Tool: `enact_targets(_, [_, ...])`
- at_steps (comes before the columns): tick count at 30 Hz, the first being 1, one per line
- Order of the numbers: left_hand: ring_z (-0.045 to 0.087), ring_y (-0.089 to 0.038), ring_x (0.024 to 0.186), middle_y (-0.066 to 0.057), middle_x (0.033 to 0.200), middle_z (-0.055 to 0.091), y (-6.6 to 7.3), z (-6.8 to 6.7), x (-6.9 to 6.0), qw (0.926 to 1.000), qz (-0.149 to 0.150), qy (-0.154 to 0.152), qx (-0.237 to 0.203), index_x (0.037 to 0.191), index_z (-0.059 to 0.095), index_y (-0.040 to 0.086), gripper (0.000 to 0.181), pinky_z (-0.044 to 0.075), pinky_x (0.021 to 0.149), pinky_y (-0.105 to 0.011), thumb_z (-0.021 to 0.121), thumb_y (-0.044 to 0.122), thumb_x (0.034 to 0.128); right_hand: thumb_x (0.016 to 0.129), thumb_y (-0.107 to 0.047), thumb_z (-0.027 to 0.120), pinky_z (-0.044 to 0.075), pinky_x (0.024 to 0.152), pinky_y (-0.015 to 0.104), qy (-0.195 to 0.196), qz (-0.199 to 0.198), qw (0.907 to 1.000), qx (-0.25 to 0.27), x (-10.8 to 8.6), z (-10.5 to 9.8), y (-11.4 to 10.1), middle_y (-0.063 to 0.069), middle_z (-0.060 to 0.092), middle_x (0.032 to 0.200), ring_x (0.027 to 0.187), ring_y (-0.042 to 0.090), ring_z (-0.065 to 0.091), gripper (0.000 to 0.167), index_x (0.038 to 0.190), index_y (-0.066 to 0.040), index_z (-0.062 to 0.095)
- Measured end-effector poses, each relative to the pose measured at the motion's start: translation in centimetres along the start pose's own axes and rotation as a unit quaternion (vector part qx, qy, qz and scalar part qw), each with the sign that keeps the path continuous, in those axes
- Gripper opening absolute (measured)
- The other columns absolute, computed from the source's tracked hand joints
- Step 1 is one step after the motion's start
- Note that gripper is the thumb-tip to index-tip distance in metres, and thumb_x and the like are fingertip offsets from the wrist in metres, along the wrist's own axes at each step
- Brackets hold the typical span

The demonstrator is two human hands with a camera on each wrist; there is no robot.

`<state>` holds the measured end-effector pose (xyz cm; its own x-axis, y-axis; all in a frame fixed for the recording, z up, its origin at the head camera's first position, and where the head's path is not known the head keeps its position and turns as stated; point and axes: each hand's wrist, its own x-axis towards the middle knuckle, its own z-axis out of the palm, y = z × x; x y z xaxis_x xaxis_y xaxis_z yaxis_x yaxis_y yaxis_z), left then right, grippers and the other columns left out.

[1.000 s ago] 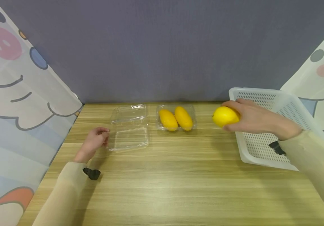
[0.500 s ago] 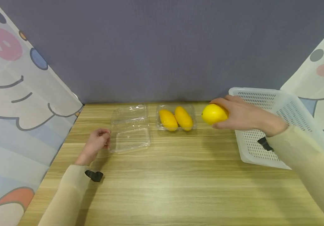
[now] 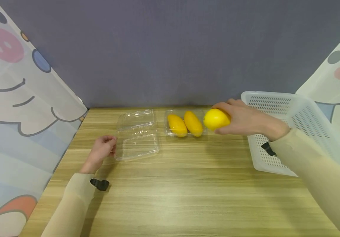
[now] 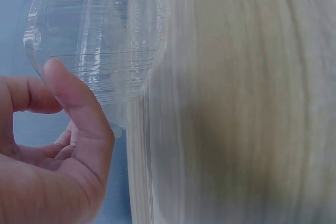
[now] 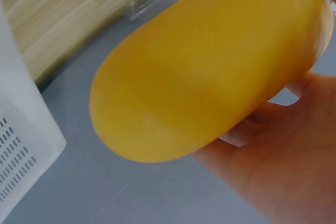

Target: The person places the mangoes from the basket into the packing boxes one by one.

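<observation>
My right hand (image 3: pixel 244 118) grips a yellow mango (image 3: pixel 216 119) in the air, just right of a clear plastic box (image 3: pixel 170 112). Inside that box lie two more mangoes (image 3: pixel 177 125), side by side. In the right wrist view the held mango (image 5: pixel 205 72) fills much of the picture, and my hand (image 5: pixel 283 150) shows at the lower right. On the left, an unfolded clear clamshell container (image 3: pixel 140 144) lies on the table with nothing in it. My left hand (image 3: pixel 100 151) pinches its left edge between thumb and forefinger, which the left wrist view shows at the container's rim (image 4: pixel 34 40).
A white perforated plastic basket (image 3: pixel 257 164) stands at the right, partly behind my right forearm. The wood-grain table (image 3: pixel 172 197) meets a grey panel (image 3: pixel 164 56) at the back. Cartoon-printed sheets (image 3: pixel 24 98) flank both sides.
My right hand has carried the mango leftward from the basket's edge to beside the filled box. The left hand and clamshell container have shifted only slightly right.
</observation>
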<state>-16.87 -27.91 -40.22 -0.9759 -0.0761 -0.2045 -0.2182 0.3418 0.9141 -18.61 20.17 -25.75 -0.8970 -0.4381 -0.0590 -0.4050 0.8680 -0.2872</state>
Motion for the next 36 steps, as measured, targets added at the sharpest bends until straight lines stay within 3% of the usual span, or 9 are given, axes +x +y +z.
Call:
enact_targets(7, [0.054,-0.012,0.070,-0.007,0.088,0.056,-0.2,0.1,0.0,0.9999,-0.006,-0.001,-0.012,0.134,0.043,-0.015,0.040,0.055,0.059,-0.027,0.043,0.012,0.1050,0.080,-0.042,0.078,0.048,0.081,0.049,-0.008,-0.009,0.9998,0.017,0.8,0.2,-1.0,0.011,0.055,0.126,0.110,0.031,0.048,0.071,0.144,-0.021,0.053])
enact_targets(14, [0.055,-0.014,0.071,-0.013,0.091,0.056,0.0,0.0,-0.2,1.0000,0.004,0.000,-0.004,0.133,0.042,-0.016,0.040,0.056,0.060,-0.028,0.044,0.013,0.1049,0.079,-0.040,0.077,0.048,0.085,0.050,-0.011,-0.030,0.9993,0.020,1.9,0.7,-1.7,0.011,0.054,0.125,0.111,0.031,0.048,0.071,0.143,-0.021,0.054])
enact_targets(28, [0.056,-0.015,0.072,-0.014,0.092,0.057,-0.1,0.2,-0.5,1.0000,0.004,0.003,0.004,0.133,0.044,-0.015,0.040,0.057,0.060,-0.029,0.044,0.012,0.1043,0.077,-0.048,0.075,0.049,0.080,0.045,-0.020,-0.035,0.9991,0.011,3.7,1.8,-3.9,0.005,0.054,0.123,0.107,0.026,0.047,0.073,0.143,-0.026,0.053])
enact_targets(36, [0.057,-0.016,0.073,-0.017,0.095,0.058,-0.4,0.1,-0.6,0.9999,-0.004,0.003,0.011,0.136,0.044,-0.014,0.042,0.059,0.062,-0.030,0.044,0.014,0.1049,0.075,-0.049,0.076,0.048,0.086,0.045,-0.022,-0.062,0.9978,0.013,4.5,2.3,-5.0,0.006,0.054,0.123,0.108,0.027,0.046,0.079,0.146,-0.023,0.051])
